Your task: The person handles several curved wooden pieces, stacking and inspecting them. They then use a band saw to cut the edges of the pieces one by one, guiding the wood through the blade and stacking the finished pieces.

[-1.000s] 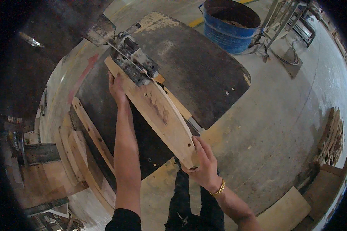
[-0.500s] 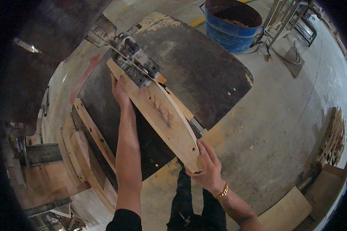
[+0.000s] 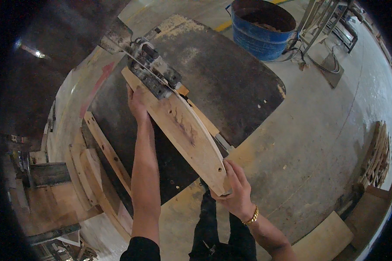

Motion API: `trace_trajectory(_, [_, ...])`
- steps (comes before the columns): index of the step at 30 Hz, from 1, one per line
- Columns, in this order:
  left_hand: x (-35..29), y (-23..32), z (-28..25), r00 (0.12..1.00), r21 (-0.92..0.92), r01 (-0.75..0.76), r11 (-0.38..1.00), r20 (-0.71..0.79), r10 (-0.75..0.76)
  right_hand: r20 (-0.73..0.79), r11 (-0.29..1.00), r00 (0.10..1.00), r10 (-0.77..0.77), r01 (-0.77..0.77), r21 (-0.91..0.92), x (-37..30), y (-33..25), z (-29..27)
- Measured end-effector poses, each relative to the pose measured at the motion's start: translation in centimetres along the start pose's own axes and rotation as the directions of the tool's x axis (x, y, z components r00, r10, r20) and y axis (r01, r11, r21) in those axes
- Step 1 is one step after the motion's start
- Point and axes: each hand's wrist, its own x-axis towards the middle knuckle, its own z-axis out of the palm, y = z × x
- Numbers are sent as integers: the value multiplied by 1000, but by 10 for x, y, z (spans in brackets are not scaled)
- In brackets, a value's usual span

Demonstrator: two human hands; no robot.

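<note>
A long wooden board (image 3: 178, 124) with one curved edge and a few holes lies slantwise over the dark worktable (image 3: 231, 74) of a saw machine. Its far part runs under the blade guide (image 3: 154, 71), where a thin band blade comes down along the curved edge. My left hand (image 3: 138, 103) grips the board's left edge near the far end, fingertips partly hidden. At the near end my right hand (image 3: 236, 187), with a gold bracelet (image 3: 251, 216) on the wrist, clasps the corner between thumb and fingers. A narrow offcut strip (image 3: 203, 116) sits along the curved edge.
A drilled wooden strip (image 3: 108, 150) lies on the table's left side, beside curved wooden pieces (image 3: 101, 191). A blue tub (image 3: 261, 32) stands on the floor beyond the table. Wood sticks (image 3: 376, 158) are stacked at right. The machine's dark body (image 3: 61, 39) looms at upper left.
Hardly anything differs: the board and both hands appear shifted very slightly, and the grip is the same. The view has tilted a little.
</note>
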Motion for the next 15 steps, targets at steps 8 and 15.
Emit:
trace_trajectory(8, [-7,-8,13,998,44,2,999,-66,1,-2,999,999,36,-36,7,-9,10,3])
trace_trajectory(15, [-3,-5,7,997,88,53,995,-56,-48,-8,1000,1000,-7,7,-5,0,5,-1])
